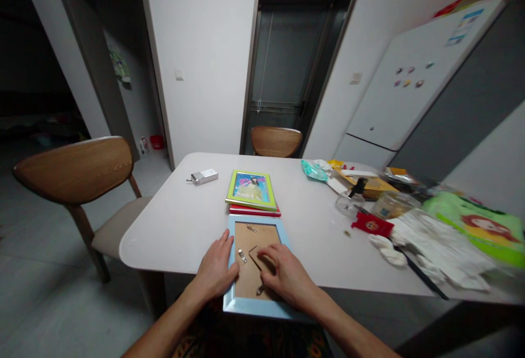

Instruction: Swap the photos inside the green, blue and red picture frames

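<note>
A light blue picture frame [232,306] lies back side up at the table's near edge, its brown backing board [246,276] showing. Small metal clips [241,256] sit on the board, and a thin dark bent line marks its middle. My left hand [217,268] holds the frame's left side, thumb over the border and fingers along the outside. Over the right part of the board, my right hand [285,276] is bent, thumb and index tips apart near the dark line. Its other fingers are partly hidden. Beyond lies a green picture frame [232,188] on a red frame [254,212].
A small silver box-shaped device [205,176] lies at the far left of the white table [176,227]. Clutter fills the right side: a red packet [372,224], white cloth [438,243], a clear cup [391,205] and a green bag [476,224]. Wooden chairs [77,169] stand around.
</note>
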`<state>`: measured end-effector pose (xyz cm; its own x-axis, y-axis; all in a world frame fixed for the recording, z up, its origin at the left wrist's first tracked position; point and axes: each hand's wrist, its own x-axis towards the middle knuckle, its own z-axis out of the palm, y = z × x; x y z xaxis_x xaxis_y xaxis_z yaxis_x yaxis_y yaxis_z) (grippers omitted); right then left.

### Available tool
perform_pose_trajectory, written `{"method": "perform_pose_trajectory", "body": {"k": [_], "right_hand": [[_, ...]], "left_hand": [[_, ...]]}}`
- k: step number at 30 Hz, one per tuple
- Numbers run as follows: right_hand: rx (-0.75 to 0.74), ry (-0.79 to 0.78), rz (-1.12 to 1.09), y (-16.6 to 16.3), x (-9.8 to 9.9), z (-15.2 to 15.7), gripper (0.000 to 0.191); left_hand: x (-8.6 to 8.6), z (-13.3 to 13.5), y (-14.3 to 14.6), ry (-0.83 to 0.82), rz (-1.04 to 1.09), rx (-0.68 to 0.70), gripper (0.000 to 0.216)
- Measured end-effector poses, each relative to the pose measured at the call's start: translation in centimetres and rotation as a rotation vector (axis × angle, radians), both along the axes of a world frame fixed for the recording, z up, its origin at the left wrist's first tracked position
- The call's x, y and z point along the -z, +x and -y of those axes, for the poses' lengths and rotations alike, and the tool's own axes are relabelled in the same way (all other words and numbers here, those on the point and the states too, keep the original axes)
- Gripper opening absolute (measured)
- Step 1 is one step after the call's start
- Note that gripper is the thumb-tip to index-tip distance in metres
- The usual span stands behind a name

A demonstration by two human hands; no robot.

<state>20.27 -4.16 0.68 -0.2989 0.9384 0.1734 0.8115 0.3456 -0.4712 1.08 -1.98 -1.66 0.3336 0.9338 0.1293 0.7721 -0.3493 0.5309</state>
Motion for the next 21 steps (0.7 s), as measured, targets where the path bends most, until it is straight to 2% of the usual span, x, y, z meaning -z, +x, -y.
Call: {"method": "perform_pose_trajectory", "body": {"k": [4,7,10,12,16,21], "right_hand": [[0.05,0.017,-0.023,0.2,-0.7,-0.1,0.03],[0.054,0.051,-0.054,-0.2,-1.5,-0.2,0.028],[0.014,0.098,-0.113,-1.8,-2.0,-0.1,0.028],[-0.028,0.109,-0.169,-3.0,-2.2,0.0,0.027],[-0.069,0.12,-0.228,-2.8,-2.0,-0.3,0.026],[0.198,0.095,-0.039,1.7,-0.6,-1.0,0.031]], "left_hand": [[-0.5,0.2,-0.1,-0.015,0.152,-0.045,0.051],[-1.3,0.2,0.1,-0.031,0.425,-0.119,0.037],[-1.7,0.1,0.1,-0.196,0.801,-0.194,0.028],[-1.8,-0.1,-0.3,-0.293,0.931,-0.238,0.029],[-1.8,-0.2,-3.0,-0.33,0.958,-0.322,0.031],[-1.6,-0.7,-7.8,-0.316,0.917,-0.453,0.032]]}}
